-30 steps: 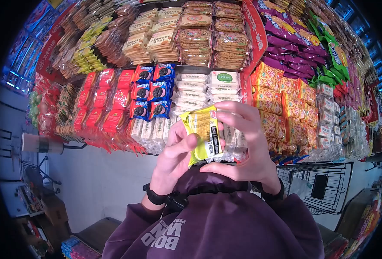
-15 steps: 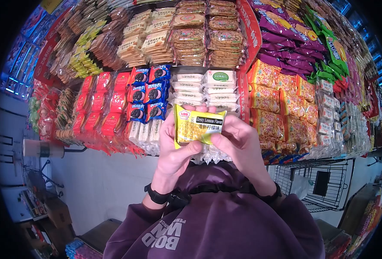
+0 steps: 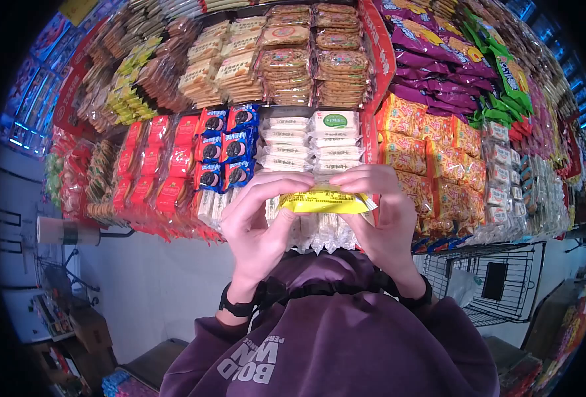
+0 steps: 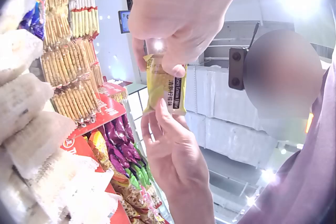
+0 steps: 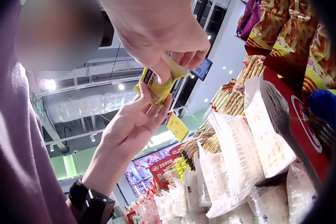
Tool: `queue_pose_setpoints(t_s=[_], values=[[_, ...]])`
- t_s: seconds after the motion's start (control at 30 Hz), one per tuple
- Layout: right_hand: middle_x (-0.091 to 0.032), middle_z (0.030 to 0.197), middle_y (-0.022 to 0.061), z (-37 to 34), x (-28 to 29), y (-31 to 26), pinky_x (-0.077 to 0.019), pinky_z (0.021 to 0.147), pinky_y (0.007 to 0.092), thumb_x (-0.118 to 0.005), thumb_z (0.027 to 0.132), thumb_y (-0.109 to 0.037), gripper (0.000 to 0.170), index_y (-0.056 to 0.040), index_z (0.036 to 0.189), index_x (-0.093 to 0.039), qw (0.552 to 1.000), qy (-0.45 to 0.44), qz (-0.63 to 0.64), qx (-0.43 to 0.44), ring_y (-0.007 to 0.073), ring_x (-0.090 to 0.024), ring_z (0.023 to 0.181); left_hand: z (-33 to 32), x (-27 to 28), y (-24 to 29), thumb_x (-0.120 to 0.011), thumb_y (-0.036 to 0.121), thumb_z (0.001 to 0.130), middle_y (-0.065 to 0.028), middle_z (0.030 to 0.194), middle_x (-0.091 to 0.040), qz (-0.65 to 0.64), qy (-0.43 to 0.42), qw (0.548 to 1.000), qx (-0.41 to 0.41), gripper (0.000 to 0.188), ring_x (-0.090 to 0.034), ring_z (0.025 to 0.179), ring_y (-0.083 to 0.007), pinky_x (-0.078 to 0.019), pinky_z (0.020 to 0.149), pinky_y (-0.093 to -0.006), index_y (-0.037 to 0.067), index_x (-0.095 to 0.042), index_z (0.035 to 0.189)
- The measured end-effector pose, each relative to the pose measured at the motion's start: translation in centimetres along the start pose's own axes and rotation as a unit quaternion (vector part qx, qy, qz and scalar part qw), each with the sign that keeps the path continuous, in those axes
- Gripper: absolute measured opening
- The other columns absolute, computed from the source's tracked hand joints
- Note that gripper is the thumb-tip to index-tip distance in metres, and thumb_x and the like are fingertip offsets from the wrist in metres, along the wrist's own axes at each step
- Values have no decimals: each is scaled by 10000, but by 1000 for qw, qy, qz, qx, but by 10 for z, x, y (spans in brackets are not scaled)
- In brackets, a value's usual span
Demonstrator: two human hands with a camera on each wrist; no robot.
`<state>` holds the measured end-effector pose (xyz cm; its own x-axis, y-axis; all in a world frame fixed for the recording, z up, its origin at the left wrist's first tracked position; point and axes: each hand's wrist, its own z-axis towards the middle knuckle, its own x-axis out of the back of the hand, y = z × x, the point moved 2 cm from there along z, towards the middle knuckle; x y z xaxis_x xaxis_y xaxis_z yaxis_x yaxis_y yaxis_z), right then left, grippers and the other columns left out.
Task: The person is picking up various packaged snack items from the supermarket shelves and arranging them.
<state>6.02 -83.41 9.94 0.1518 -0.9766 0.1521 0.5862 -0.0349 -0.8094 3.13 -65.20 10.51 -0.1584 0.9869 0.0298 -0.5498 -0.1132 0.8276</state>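
Note:
Between both hands, above the front of a snack display, is a small yellow snack packet (image 3: 326,202) with its narrow side toward the head camera. My left hand (image 3: 256,215) pinches its left end between thumb and fingers. At the right end, my right hand (image 3: 387,221) grips it the same way, near the crimped clear edge. In the left wrist view the packet (image 4: 164,85) shows a black band reading "Zesty Lemon Flavor". The right wrist view shows the packet (image 5: 157,83) with fingers of both hands on it.
White wrapped packets (image 3: 285,149) lie in rows just behind the hands. Blue cookie packets (image 3: 233,145) and red packets (image 3: 150,159) are to the left, orange bags (image 3: 405,149) and purple bags (image 3: 432,53) to the right. A wire shopping cart (image 3: 511,281) stands at the lower right.
The packet first stood upright, then turned sideways with its printed face up, and now tips so its narrow side shows. The right hand has come onto its right end.

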Motion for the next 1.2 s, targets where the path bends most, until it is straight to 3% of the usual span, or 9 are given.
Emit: queue_pose_setpoints(t_s=[0.1, 0.13, 0.23, 0.53, 0.73, 0.87, 0.93, 1.03, 1.2], values=[[-730, 1059, 95, -2, 2, -3, -481, 937, 382, -629, 681, 124, 372, -61, 1001, -673, 1000, 16, 8, 15, 267, -663, 1027, 2, -4, -1, -637, -130, 765, -166, 966, -725, 32, -8, 994, -105, 221, -706, 969, -307, -536, 948, -435, -35, -665, 963], [-731, 1056, 94, -3, 2, -4, -482, 938, 385, -615, 675, 136, 379, -61, 993, -673, 1000, 24, 16, 12, 268, -665, 1026, 0, -3, -2, -617, -121, 737, -148, 985, -730, 43, -10, 995, -94, 240, -695, 1021, -327, -493, 1003, -502, -2, -682, 935], [-732, 1060, 83, -3, 4, -2, -486, 934, 387, -630, 686, 137, 367, -76, 982, -678, 999, 25, -1, 40, 275, -671, 1031, 1, 0, 2, -642, -62, 741, -123, 992, -734, 153, -27, 977, -146, 212, -671, 1080, -330, -434, 1058, -539, 37, -703, 919], [-741, 1056, 52, 1, 8, -9, -490, 921, 388, -712, 710, 88, 313, -82, 968, -668, 995, 17, -46, 85, 268, -674, 1029, 2, 3, 5, -689, 19, 774, -113, 1052, -718, 197, -14, 963, -185, 199, -632, 1086, -298, -424, 1047, -537, 69, -712, 965], [-668, 1115, 110, -13, -2, -9, -495, 911, 352, -791, 765, -1, 362, -36, 1066, -593, 997, 75, -16, 22, 245, -650, 1019, -8, 4, -1, -740, 49, 837, -137, 1130, -673, 144, -6, 990, -14, 396, -628, 1064, -276, -463, 991, -406, -12, -610, 1206], [-524, 1206, 112, -15, 0, -3, -491, 905, 322, -810, 770, -32, 388, -3, 1076, -573, 997, 60, 26, -42, 202, -599, 1087, -7, -7, 6, -746, 62, 868, -152, 1251, -601, 109, 12, 993, 49, 529, -612, 1070, -222, -483, 940, -356, -31, -525, 1340], [-469, 1233, 101, -15, -3, 2, -487, 905, 312, -808, 764, -28, 398, 16, 1088, -582, 986, 61, 116, -106, 179, -572, 1110, -5, -9, 6, -748, 49, 862, -144, 1230, -607, 120, 16, 992, 35, 542, -612, 1061, -208, -485, 930, -345, -29, -518, 1346], [-449, 1228, 93, -11, 1, 0, -481, 904, 300, -792, 772, -19, 347, 46, 1066, -620, 991, 1, 50, -126, 160, -556, 1107, -5, -12, 9, -746, 27, 853, -135, 1208, -611, 77, 28, 993, 82, 573, -610, 1046, -183, -483, 922, -330, -25, -495, 1366], [-462, 1188, 87, -7, -7, 0, -461, 898, 284, -780, 779, -17, 243, 64, 976, -662, 967, 45, 140, -209, 148, -550, 1096, -7, -12, 7, -741, -8, 837, -126, 1171, -621, 13, 9, 990, 138, 651, -620, 1048, -160, -484, 925, -317, -18, -429, 1409]])
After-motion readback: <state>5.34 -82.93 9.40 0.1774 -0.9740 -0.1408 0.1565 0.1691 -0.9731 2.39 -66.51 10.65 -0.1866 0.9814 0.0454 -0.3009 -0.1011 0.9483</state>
